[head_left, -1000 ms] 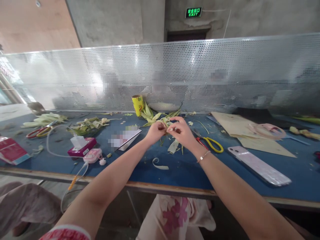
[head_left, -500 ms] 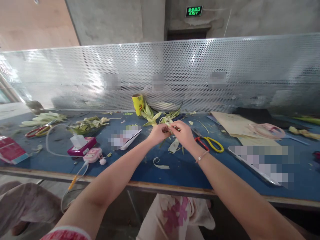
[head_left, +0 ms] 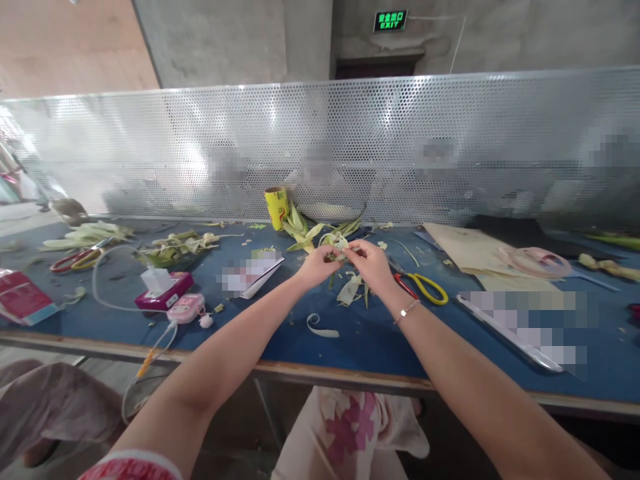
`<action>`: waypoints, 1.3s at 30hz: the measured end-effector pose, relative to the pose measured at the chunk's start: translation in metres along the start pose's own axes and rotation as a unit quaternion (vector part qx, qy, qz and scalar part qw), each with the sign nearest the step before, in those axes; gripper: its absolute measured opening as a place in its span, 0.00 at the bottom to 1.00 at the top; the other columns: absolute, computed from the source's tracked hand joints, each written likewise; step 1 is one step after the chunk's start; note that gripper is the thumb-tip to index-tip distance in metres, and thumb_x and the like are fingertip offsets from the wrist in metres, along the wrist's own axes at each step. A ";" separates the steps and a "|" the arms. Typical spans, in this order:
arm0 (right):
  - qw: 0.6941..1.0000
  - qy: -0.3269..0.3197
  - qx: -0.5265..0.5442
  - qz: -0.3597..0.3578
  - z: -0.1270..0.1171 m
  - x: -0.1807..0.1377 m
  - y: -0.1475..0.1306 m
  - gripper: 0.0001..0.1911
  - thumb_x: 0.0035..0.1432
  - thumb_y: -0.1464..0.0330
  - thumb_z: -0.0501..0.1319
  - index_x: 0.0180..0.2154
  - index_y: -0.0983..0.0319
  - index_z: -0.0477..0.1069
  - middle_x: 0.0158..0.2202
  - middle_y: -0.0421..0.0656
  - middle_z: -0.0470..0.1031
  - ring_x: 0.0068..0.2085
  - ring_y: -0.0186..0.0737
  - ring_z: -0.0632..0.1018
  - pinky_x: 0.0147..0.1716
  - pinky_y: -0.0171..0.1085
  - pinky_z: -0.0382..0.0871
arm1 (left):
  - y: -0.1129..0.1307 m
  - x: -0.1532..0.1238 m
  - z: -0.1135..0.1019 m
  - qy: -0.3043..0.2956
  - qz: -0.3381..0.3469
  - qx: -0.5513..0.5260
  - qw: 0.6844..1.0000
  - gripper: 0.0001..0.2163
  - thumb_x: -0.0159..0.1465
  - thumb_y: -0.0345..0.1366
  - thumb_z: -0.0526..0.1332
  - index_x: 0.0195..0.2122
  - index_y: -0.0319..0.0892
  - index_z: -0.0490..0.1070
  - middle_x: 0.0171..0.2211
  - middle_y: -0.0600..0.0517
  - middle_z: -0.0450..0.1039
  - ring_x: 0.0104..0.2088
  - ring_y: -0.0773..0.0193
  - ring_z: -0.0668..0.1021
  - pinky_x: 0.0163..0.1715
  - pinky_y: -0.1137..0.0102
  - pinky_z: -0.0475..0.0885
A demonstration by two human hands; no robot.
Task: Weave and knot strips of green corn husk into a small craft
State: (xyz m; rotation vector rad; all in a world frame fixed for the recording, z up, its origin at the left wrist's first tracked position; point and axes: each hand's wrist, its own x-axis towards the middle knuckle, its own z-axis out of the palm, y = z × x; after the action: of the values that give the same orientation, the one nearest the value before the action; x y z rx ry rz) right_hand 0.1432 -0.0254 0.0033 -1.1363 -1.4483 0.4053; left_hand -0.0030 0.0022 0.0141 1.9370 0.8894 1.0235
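Observation:
My left hand (head_left: 321, 266) and my right hand (head_left: 370, 263) meet over the middle of the table. Fingers of both are pinched on a pale green strip of corn husk (head_left: 342, 251), partly hidden by the fingertips. Just behind them lie more green corn husks (head_left: 303, 237), by a yellow tube-shaped roll (head_left: 276, 209). A pale husk scrap (head_left: 349, 289) rests below my hands, and a curled strip (head_left: 323, 331) is nearer the front edge. Scissors with red and yellow handles (head_left: 429, 288) lie right of my right hand.
A perforated metal screen (head_left: 280, 147) rises behind the blue table (head_left: 280, 340). To the left are a tissue pack (head_left: 165, 293), a pink case (head_left: 186, 309) with a cable, and another pair of scissors (head_left: 83, 259). A phone-like device (head_left: 510, 333) and brown paper (head_left: 460, 250) lie right.
Both hands stay together at nearly the same spot, their fingers shifting slightly on the husk strip. My right hand has moved a little to the right.

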 end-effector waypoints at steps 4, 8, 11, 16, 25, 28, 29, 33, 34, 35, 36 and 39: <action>0.999 -0.010 0.034 0.026 0.001 0.001 0.001 0.12 0.45 0.59 0.63 0.28 0.61 0.71 0.23 0.41 0.72 0.26 0.38 0.71 0.29 0.38 0.63 | -0.002 -0.001 0.000 0.025 0.037 0.047 0.998 0.12 0.53 0.42 0.63 0.23 0.40 0.64 0.17 0.60 0.56 0.19 0.74 0.59 0.21 0.73 0.53; 0.996 -0.012 0.064 0.060 0.001 0.003 0.004 0.15 0.43 0.58 0.64 0.30 0.61 0.73 0.22 0.39 0.71 0.23 0.36 0.69 0.26 0.37 0.62 | -0.003 0.001 0.000 0.046 0.068 0.068 0.994 0.11 0.52 0.40 0.64 0.23 0.39 0.65 0.22 0.57 0.61 0.23 0.72 0.63 0.25 0.72 0.59; 0.992 -0.012 0.095 0.078 0.002 0.004 0.007 0.16 0.40 0.58 0.66 0.31 0.60 0.71 0.21 0.38 0.70 0.23 0.36 0.69 0.25 0.36 0.63 | -0.004 0.002 -0.001 0.053 0.090 0.074 0.992 0.10 0.52 0.37 0.65 0.23 0.39 0.65 0.25 0.55 0.63 0.24 0.72 0.65 0.27 0.72 0.62; 0.991 -0.028 0.105 0.083 0.004 0.005 0.011 0.15 0.41 0.57 0.67 0.28 0.59 0.70 0.20 0.37 0.70 0.22 0.36 0.70 0.26 0.37 0.65 | -0.005 0.000 0.003 0.076 0.071 0.061 0.993 0.08 0.50 0.36 0.65 0.26 0.40 0.66 0.26 0.56 0.65 0.24 0.72 0.66 0.28 0.72 0.64; 0.993 -0.054 0.071 0.071 0.003 0.002 0.006 0.17 0.43 0.55 0.65 0.28 0.58 0.65 0.18 0.36 0.68 0.22 0.37 0.71 0.26 0.37 0.64 | 0.001 -0.004 0.007 0.076 0.048 -0.092 0.992 0.13 0.55 0.44 0.62 0.24 0.39 0.68 0.20 0.56 0.64 0.23 0.73 0.66 0.28 0.73 0.62; 0.995 -0.061 0.051 0.064 0.003 0.000 0.003 0.17 0.43 0.55 0.65 0.28 0.58 0.65 0.17 0.35 0.67 0.21 0.36 0.69 0.25 0.37 0.63 | 0.002 -0.003 0.006 0.088 0.025 -0.106 0.990 0.12 0.55 0.43 0.61 0.22 0.39 0.67 0.17 0.58 0.61 0.21 0.73 0.63 0.24 0.74 0.58; 0.995 -0.063 0.047 0.061 0.004 0.000 0.002 0.17 0.43 0.55 0.66 0.29 0.59 0.65 0.18 0.35 0.67 0.21 0.36 0.69 0.25 0.37 0.63 | 0.001 -0.003 0.006 0.091 0.019 -0.108 0.990 0.12 0.55 0.42 0.61 0.22 0.39 0.66 0.17 0.58 0.60 0.20 0.73 0.62 0.23 0.74 0.58; 0.995 -0.066 0.058 0.055 0.005 -0.001 0.002 0.17 0.43 0.56 0.67 0.30 0.58 0.65 0.20 0.36 0.69 0.23 0.36 0.71 0.27 0.38 0.66 | -0.001 -0.002 0.006 0.110 0.017 -0.067 0.992 0.10 0.57 0.39 0.58 0.23 0.40 0.65 0.18 0.58 0.61 0.21 0.73 0.63 0.24 0.74 0.59; 0.993 -0.068 0.073 0.057 0.006 -0.001 0.002 0.16 0.43 0.57 0.66 0.30 0.58 0.66 0.21 0.36 0.70 0.24 0.36 0.72 0.28 0.39 0.67 | -0.002 -0.001 0.006 0.117 0.024 -0.052 0.991 0.09 0.58 0.38 0.58 0.23 0.40 0.64 0.18 0.58 0.61 0.21 0.73 0.64 0.25 0.74 0.60; 0.992 -0.068 0.089 0.062 0.006 -0.001 0.002 0.16 0.44 0.57 0.66 0.29 0.58 0.66 0.22 0.37 0.70 0.24 0.36 0.72 0.29 0.39 0.68 | -0.003 -0.001 0.006 0.123 0.031 -0.040 0.991 0.09 0.58 0.38 0.57 0.24 0.40 0.64 0.19 0.58 0.61 0.22 0.72 0.64 0.25 0.74 0.61; 0.990 -0.067 0.106 0.068 0.006 -0.001 0.001 0.15 0.44 0.57 0.66 0.29 0.59 0.66 0.22 0.37 0.70 0.25 0.36 0.73 0.31 0.40 0.69 | -0.004 -0.001 0.006 0.128 0.037 -0.031 0.991 0.09 0.59 0.38 0.57 0.24 0.40 0.63 0.19 0.58 0.61 0.23 0.72 0.65 0.26 0.74 0.62; 0.985 -0.056 0.138 0.083 0.006 0.000 0.001 0.14 0.44 0.57 0.65 0.29 0.59 0.67 0.23 0.37 0.70 0.25 0.37 0.73 0.32 0.41 0.71 | -0.007 0.000 0.005 0.127 0.042 -0.017 0.991 0.09 0.60 0.39 0.56 0.24 0.41 0.61 0.19 0.58 0.59 0.23 0.72 0.64 0.26 0.74 0.62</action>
State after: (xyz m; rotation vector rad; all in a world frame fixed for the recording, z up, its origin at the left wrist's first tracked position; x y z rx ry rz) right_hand 0.1379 -0.0223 0.0010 -1.0237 -1.3494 0.7730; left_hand 0.0001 0.0042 0.0066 1.8565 0.9288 1.3474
